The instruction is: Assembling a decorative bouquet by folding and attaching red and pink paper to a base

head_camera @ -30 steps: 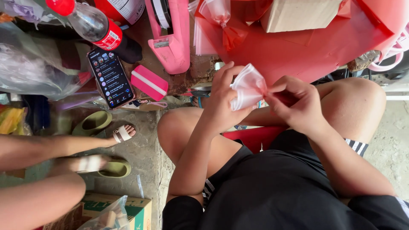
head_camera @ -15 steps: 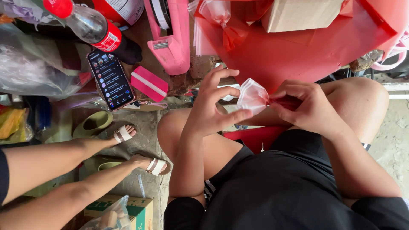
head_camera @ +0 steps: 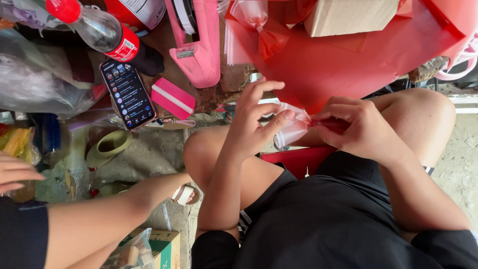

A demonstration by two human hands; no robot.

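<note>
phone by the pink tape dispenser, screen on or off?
On. The phone lies face up beside the pink tape dispenser, and its screen shows lit rows of small icons and text.

- Small bag (head_camera: 291, 130): clear plastic with a whitish sheen, red at the pinched end.
- Sheet (head_camera: 358, 60): plain bright red.
- Tape dispenser (head_camera: 196, 45): pink.
- Bottle (head_camera: 102, 32): red cap, red label, dark drink.
- Phone (head_camera: 128, 94): black, screen lit.
- Card (head_camera: 173, 98): pink with one white stripe.
- Box (head_camera: 348, 15): plain brown cardboard.
- Shorts (head_camera: 338, 219): black.
- Sandal (head_camera: 110, 145): olive green.
</note>
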